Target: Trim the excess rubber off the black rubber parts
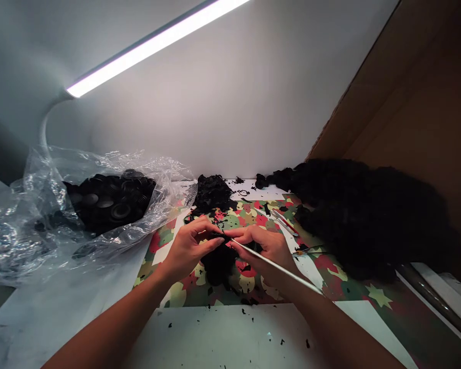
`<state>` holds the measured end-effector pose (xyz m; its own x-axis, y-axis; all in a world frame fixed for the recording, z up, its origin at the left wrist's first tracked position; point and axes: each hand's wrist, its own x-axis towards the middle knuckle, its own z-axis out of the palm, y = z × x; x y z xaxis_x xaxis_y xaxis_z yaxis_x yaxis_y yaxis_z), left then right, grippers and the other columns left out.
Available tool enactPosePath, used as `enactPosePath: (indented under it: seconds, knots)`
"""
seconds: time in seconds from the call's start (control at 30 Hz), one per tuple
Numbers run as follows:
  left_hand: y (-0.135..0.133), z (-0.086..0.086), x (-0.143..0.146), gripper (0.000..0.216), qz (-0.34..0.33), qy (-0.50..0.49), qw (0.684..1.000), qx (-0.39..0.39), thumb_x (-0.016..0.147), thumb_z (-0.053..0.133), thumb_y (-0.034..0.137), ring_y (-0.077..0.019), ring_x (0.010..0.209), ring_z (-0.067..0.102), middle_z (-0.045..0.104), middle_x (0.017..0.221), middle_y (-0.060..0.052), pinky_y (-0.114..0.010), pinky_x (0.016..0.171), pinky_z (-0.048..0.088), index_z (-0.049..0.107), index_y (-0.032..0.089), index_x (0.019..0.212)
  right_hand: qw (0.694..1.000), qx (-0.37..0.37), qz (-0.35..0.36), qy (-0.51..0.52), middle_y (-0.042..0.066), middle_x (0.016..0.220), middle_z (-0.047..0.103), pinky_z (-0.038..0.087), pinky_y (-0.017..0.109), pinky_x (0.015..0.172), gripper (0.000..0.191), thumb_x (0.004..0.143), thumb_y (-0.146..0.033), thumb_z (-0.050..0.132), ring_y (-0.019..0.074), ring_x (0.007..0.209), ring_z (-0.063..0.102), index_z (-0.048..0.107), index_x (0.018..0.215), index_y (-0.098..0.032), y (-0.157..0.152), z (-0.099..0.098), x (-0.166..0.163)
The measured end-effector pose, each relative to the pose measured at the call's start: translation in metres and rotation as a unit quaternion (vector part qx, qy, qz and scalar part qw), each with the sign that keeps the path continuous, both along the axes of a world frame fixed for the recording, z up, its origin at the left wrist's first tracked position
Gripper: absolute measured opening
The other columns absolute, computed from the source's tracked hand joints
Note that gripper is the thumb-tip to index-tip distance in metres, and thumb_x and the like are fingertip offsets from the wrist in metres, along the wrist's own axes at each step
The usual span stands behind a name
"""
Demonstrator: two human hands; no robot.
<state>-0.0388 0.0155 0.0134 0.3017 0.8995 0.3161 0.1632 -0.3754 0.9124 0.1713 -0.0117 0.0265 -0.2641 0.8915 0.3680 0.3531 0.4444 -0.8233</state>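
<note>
My left hand (197,243) pinches a small black piece (219,236) between thumb and fingers; its exact kind is hard to make out. Closed around a long, thin, pale rod-like tool (276,266) is my right hand (263,246). The tool's tip meets the black piece, and its shaft slants back over the right forearm. Both hands nearly touch at the fingertips. Beneath them lies a dark heap of black scraps (218,266) on a camouflage-patterned sheet (192,292).
At left, a see-through plastic bag (169,171) holds several round black parts (119,207). More black scraps (213,192) lie behind my hands. A large black pile (369,220) stands right, beside cardboard (407,97). Thin tools (284,221) lie near it. A lit lamp (157,48) hangs above.
</note>
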Motion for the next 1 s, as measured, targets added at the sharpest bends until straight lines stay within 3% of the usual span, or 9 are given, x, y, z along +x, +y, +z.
enactPosePath:
  seconds: [0.27, 0.43, 0.6, 0.73, 0.9, 1.0]
  knots:
    - [-0.003, 0.001, 0.003, 0.009, 0.001, 0.013, 1.000, 0.006, 0.084, 0.072, 0.026, -0.0158, 0.073, 0.057, 0.065, 0.079, -0.004, -0.027, 0.065, 0.044, 0.074, 0.018, 0.086, 0.998, 0.021, -0.055, 0.001, 0.002, 0.104, 0.077, 0.048, 0.037, 0.082, 0.020, 0.095, -0.032, 0.058, 0.0238, 0.089, 0.068, 0.066, 0.078, -0.026, -0.003, -0.003, -0.011]
    - [0.005, 0.010, 0.001, 0.021, -0.040, 0.056, 0.996, 0.047, 0.081, 0.070, 0.011, -0.0209, 0.094, 0.062, 0.071, 0.098, -0.005, -0.033, 0.085, 0.048, 0.074, 0.023, 0.098, 0.991, -0.002, -0.115, 0.064, 0.005, 0.101, 0.076, 0.048, 0.036, 0.083, 0.023, 0.093, -0.037, 0.061, 0.0240, 0.091, 0.067, 0.063, 0.075, -0.024, 0.013, 0.001, -0.003]
    - [0.026, 0.026, 0.000, 0.035, -0.056, 0.120, 0.986, 0.105, 0.085, 0.055, 0.003, -0.0224, 0.103, 0.060, 0.073, 0.108, -0.005, -0.039, 0.092, 0.046, 0.073, 0.027, 0.104, 0.986, -0.057, -0.087, 0.134, 0.000, 0.074, 0.067, 0.049, 0.029, 0.067, 0.031, 0.096, -0.051, 0.052, 0.0171, 0.067, 0.061, 0.057, 0.084, -0.023, 0.043, -0.003, -0.002]
    - [0.035, 0.024, 0.004, 0.034, -0.102, 0.063, 0.991, 0.057, 0.087, 0.052, 0.006, -0.0226, 0.109, 0.061, 0.068, 0.118, -0.010, -0.036, 0.087, 0.050, 0.072, 0.023, 0.108, 0.984, -0.092, -0.056, 0.143, 0.000, 0.078, 0.066, 0.045, 0.027, 0.056, 0.037, 0.102, -0.052, 0.037, 0.0135, 0.056, 0.057, 0.060, 0.106, -0.023, 0.054, -0.010, -0.009]
    - [0.035, 0.000, 0.006, 0.010, -0.009, -0.071, 0.996, -0.051, 0.087, 0.067, 0.026, -0.0220, 0.099, 0.064, 0.069, 0.104, -0.009, -0.032, 0.082, 0.053, 0.072, 0.018, 0.091, 0.998, -0.021, -0.019, 0.048, 0.003, 0.078, 0.066, 0.047, 0.030, 0.067, 0.023, 0.096, -0.039, 0.058, 0.0183, 0.072, 0.060, 0.067, 0.085, -0.021, 0.051, -0.019, -0.014]
    - [0.031, -0.009, 0.004, 0.030, 0.013, -0.116, 0.988, -0.096, 0.079, 0.077, 0.027, -0.0220, 0.101, 0.065, 0.069, 0.109, -0.007, -0.033, 0.088, 0.053, 0.070, 0.022, 0.109, 0.999, 0.035, 0.002, 0.011, 0.004, 0.088, 0.068, 0.047, 0.033, 0.074, 0.010, 0.090, -0.030, 0.067, 0.0207, 0.081, 0.061, 0.065, 0.083, -0.022, 0.046, -0.024, -0.017]
